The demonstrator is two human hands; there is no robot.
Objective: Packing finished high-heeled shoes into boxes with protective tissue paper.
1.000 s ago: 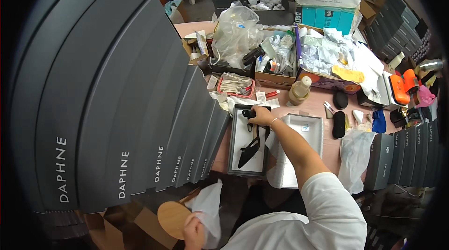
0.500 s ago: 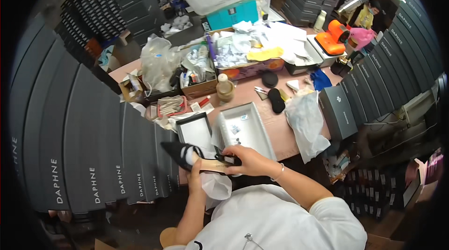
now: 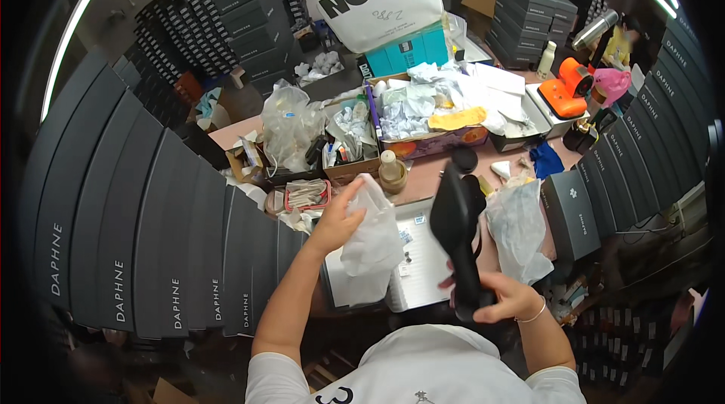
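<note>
My left hand [image 3: 337,221] grips a thin white sheet or bag [image 3: 371,238] by its upper part, and it hangs over the near edge of the table. In my right hand [image 3: 504,300] is a black pointed shoe [image 3: 455,223], held upright at its heel end and slightly blurred, its dark underside showing. Under and between the hands lies an open white box [image 3: 419,287] with small sachets inside. A white-lined lid or tray [image 3: 343,283] sits to its left, partly covered by the hanging sheet.
Stacked grey shoe boxes [image 3: 121,215] wall in the left, and more boxes [image 3: 642,132] rise at right. Behind the work spot stand a bottle [image 3: 391,171], a carton of crumpled paper [image 3: 430,140] and an orange device [image 3: 566,90]. A translucent bag [image 3: 519,226] lies right.
The shoe, earlier held low by both hands, is now upright in my right hand and farther right. My left hand has let it go, moved up and taken the white sheet.
</note>
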